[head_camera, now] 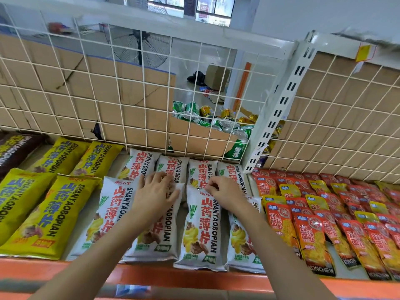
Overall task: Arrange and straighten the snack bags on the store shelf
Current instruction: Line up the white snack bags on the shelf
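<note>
In the head view both forearms reach up from 6 o'clock over the orange shelf edge (151, 276) to the block of white snack bags (140, 163) in the middle of the shelf. The left hand (157, 192) lies palm down with its fingers spread wide and straight toward 12 o'clock, pressing on the top end of a front-row white bag (155, 241) and reaching onto the back row; it grips nothing. The right hand (224, 191), at 3 o'clock of the left and apart from it, is narrowed, its fingers curled in and pinching the top seam of the centre white bag (200, 230). That bag lies lengthwise, its bottom end at 6 o'clock hanging slightly over the shelf edge. The right forearm crosses and partly hides another white bag (239, 237) at 3 o'clock of it. At 9 o'clock of the white block lie yellow snack bags (41, 215) in two rows, with a dark brown bag (13, 152) at 10 o'clock. At 3 o'clock, red and orange packets (320, 232) overlap in slanting rows. A white wire grid (108, 94) backs the shelf at 12 o'clock, with cardboard (54, 87) behind it and green and gold cans (218, 122) at 1 o'clock, beside a slotted white upright (281, 100).
</note>
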### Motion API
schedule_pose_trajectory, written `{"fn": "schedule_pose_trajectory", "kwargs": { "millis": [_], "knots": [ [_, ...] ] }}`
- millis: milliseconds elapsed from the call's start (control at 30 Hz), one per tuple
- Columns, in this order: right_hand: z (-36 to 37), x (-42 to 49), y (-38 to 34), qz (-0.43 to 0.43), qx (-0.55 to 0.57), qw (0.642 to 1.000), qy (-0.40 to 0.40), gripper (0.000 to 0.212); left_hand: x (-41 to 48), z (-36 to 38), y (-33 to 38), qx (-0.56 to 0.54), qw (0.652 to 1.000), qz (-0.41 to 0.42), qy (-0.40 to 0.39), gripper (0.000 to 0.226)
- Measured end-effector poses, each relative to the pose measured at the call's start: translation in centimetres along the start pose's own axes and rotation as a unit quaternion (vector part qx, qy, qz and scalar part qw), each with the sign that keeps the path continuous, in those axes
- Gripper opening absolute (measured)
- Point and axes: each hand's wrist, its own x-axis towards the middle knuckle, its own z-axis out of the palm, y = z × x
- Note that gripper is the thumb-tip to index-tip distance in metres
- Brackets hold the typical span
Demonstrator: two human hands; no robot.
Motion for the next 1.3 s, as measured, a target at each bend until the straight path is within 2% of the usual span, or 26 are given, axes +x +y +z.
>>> {"fn": "schedule_pose_trajectory", "kwargs": {
  "millis": [167,233,367,467,533,633,733,867,1000,1167,1300],
  "knots": [
    [0.4,-0.2,-0.1,0.002,-0.001,1.000,0.031,0.015,-0.6,0.4,0.1,0.004,0.998,0.031,0.048,0.059],
    [0.4,-0.3,-0.1,0.000,-0.004,0.999,0.038,0.016,-0.7,0.4,0.1,0.006,0.998,0.027,0.049,0.054],
    [0.4,-0.3,-0.4,0.001,-0.021,0.999,0.041,0.016,-0.9,0.4,0.1,0.004,0.998,0.041,0.054,0.063],
    [0.6,-0.3,-0.7,0.004,-0.028,0.999,0.044,0.015,-1.0,0.5,0.0,-0.003,0.998,0.039,0.049,0.044],
    [0.6,-0.5,-0.8,0.002,-0.016,0.998,0.053,0.014,-0.9,0.4,0.2,-0.005,0.998,0.038,0.047,0.042],
    [-0.2,-0.9,-0.5,0.000,0.015,0.995,0.100,0.014,-0.9,0.0,0.7,-0.009,0.998,0.047,0.045,0.049],
    [-1.7,-2.0,0.8,0.030,0.022,0.987,0.157,0.016,-0.8,-0.8,2.3,-0.061,0.993,0.091,0.042,0.043],
    [-2.6,-5.3,2.9,0.087,0.029,0.978,0.187,0.031,-0.1,-1.5,5.4,-0.108,0.977,0.180,0.031,0.038],
    [-1.5,-8.9,3.8,0.132,0.013,0.977,0.167,0.055,2.0,-1.5,8.5,-0.118,0.965,0.232,-0.045,0.030],
    [1.2,-11.6,2.6,0.161,0.022,0.975,0.151,0.072,5.2,-0.2,11.2,-0.103,0.955,0.244,-0.136,0.025],
    [2.4,-12.9,1.6,0.187,-0.012,0.968,0.165,0.099,6.4,1.0,12.5,-0.081,0.953,0.232,-0.176,0.020]
  ]
}}
